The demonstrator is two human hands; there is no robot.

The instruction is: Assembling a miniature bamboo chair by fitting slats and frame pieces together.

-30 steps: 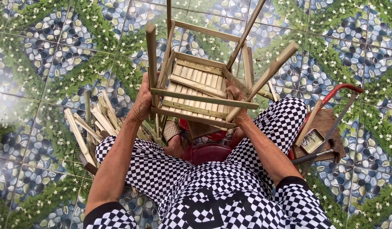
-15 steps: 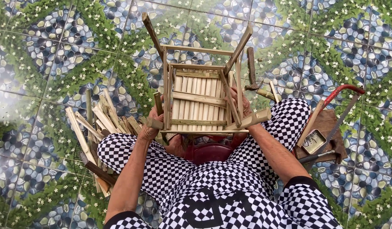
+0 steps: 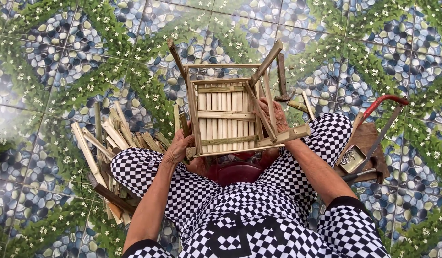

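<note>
Upturned bamboo stool held over the lap, legs pointing away. Left hand closed around near-left leg; right hand wrapped on right-side rail. Loose bamboo sticks piled left.

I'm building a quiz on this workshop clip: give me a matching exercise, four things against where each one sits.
Things:
1. bamboo stool
2. pile of bamboo sticks
3. hacksaw
4. hammer

Places:
A. on the tiles beyond the stool's far right leg
B. on the floor by the person's left knee
C. held between both hands, legs pointing up
D. on the wooden board beside the right knee

Pairs: 1-C, 2-B, 3-D, 4-A
</note>
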